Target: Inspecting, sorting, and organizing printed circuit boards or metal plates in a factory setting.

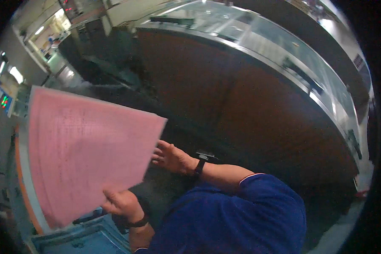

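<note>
A large pink printed sheet of paper [93, 148] is held up, tilted, at the left of the head view. Doubled lines along its left and right edges suggest more than one layer. My left hand [123, 205] pinches its lower edge, thumb on the front and fingers mostly hidden behind. By the sheet's right edge is my right hand [172, 158], fingers apart and bent toward the paper. Its fingertips are partly behind that edge, and I cannot tell whether they touch it. A dark band circles each wrist.
A blue tray or crate [82, 239] stands low at the left, below the paper. Ahead and to the right runs a long brown-panelled counter [249, 97] with clear glass-like covers [279, 40] on top. Lit indicators on a panel [3, 99] glow at the far left.
</note>
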The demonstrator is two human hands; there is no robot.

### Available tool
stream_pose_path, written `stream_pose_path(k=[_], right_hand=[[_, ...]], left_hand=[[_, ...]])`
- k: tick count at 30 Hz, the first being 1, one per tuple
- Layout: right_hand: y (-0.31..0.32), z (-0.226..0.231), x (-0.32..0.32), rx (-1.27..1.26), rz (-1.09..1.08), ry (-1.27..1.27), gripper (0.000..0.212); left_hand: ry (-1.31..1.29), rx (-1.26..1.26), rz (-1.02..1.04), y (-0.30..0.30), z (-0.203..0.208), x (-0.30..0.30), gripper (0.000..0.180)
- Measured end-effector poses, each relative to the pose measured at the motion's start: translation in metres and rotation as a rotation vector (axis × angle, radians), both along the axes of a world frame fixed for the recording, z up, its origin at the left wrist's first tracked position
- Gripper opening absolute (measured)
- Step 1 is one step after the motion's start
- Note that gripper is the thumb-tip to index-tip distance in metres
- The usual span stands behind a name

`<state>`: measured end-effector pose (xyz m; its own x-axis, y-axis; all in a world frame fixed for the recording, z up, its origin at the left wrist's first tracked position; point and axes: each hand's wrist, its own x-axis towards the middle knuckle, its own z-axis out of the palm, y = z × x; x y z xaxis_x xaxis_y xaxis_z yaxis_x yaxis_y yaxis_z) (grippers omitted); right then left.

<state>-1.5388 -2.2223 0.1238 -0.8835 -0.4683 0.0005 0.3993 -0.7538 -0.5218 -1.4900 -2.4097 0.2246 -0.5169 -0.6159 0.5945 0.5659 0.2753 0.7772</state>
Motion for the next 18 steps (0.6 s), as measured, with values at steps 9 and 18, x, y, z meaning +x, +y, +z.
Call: stream_pose_path(k=[9,18], right_hand=[[-0.171,0.059,-0.237,-0.391,0.314,-0.139,0.064],[-0.332,0.071,-0.430,-0.180,0.507,-0.051,0.061]], left_hand=[[0.068,0.090,-0.043,-0.152,-0.002,-0.189,0.048],[0.030,0.086,0.171,-0.269,-0.004,-0.355,0.042]])
